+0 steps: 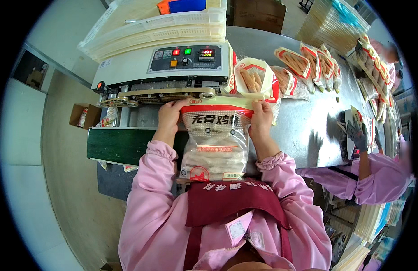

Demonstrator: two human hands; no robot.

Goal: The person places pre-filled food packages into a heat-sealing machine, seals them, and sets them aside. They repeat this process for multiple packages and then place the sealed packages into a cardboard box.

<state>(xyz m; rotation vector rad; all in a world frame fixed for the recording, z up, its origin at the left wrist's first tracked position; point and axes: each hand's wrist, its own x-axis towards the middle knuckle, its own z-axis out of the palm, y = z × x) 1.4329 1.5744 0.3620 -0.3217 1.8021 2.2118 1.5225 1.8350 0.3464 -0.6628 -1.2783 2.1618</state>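
Note:
A clear plastic food bag (pixel 215 149) with a red band hangs upright between my hands, filled with pale strips of food. My left hand (pixel 169 118) pinches the bag's upper left corner, close to the belt of the band sealing machine (pixel 146 92). At the upper right corner, my right hand (pixel 262 122) grips the same top edge, so the mouth is pulled out flat and straight. The green conveyor (pixel 121 143) lies left of the bag, beneath my left forearm. Just beyond my right hand stands another filled bag (pixel 252 81) with its mouth spread.
Several filled bags (pixel 294 62) stand on the metal table (pixel 304 122) at the back right. White plastic trays (pixel 164 31) are stacked on the sealer. At the right, a co-worker's gloved hand (pixel 357 135) is at a bag. A cardboard box (pixel 82 116) stands at the left.

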